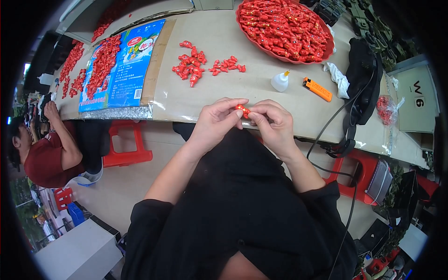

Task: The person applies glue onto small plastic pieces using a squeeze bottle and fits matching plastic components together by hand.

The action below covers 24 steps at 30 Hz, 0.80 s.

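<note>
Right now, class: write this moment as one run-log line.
left hand: pinching small red piece | right hand: pinching same piece | nearby: glue bottle, orange lighter, red tray of pieces

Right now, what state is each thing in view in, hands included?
left hand: closed on the small red piece, above the table edge
right hand: pinching the same piece from the other side
small red piece: held between both hands, off the table
red tray: heaped full of red pieces
glue bottle: upright, cap on
orange lighter: lying flat, unlit
loose red pieces: in small piles on the table
</note>
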Motion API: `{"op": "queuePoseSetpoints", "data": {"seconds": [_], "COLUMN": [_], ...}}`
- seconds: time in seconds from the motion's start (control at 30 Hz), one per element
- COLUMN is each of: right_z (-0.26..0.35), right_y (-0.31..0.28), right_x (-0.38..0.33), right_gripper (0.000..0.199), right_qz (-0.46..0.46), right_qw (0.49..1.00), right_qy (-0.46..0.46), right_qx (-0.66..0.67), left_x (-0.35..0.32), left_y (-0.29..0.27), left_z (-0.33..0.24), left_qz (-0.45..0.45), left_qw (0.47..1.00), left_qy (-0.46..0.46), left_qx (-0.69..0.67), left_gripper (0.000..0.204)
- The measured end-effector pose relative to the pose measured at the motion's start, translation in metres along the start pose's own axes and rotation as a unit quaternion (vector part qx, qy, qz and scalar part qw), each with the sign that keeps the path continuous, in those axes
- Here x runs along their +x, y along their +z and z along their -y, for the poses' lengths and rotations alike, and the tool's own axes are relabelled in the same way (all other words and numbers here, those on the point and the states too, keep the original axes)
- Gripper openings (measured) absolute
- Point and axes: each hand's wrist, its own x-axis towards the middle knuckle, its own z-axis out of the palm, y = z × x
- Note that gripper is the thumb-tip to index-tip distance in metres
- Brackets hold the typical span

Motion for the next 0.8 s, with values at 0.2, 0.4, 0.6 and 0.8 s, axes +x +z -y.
{"op": "queuePoseSetpoints", "data": {"seconds": [0.2,0.4,0.6,0.8], "right_z": [0.0002,-0.0003,-0.0062,-0.0042], "right_y": [0.0022,0.0021,0.0005,0.0004], "right_x": [0.0006,-0.0002,-0.0024,-0.0022], "right_gripper": [0.005,0.008,0.010,0.011], "right_qz": [-0.019,-0.018,-0.008,-0.006], "right_qw": [0.998,0.996,0.999,0.999], "right_qy": [0.032,0.047,-0.004,0.001], "right_qx": [0.046,0.072,0.046,0.048], "left_x": [0.0001,0.0005,-0.0010,-0.0011], "left_y": [0.0003,-0.0058,-0.0045,-0.0043], "left_z": [0.0006,0.0024,0.0029,0.0008], "left_qz": [-0.014,0.004,0.007,0.014], "left_qw": [0.999,0.998,0.995,0.995], "left_qy": [-0.001,0.010,0.025,0.022], "left_qx": [-0.037,-0.067,-0.093,-0.097], "left_gripper": [0.026,0.027,0.035,0.037]}}
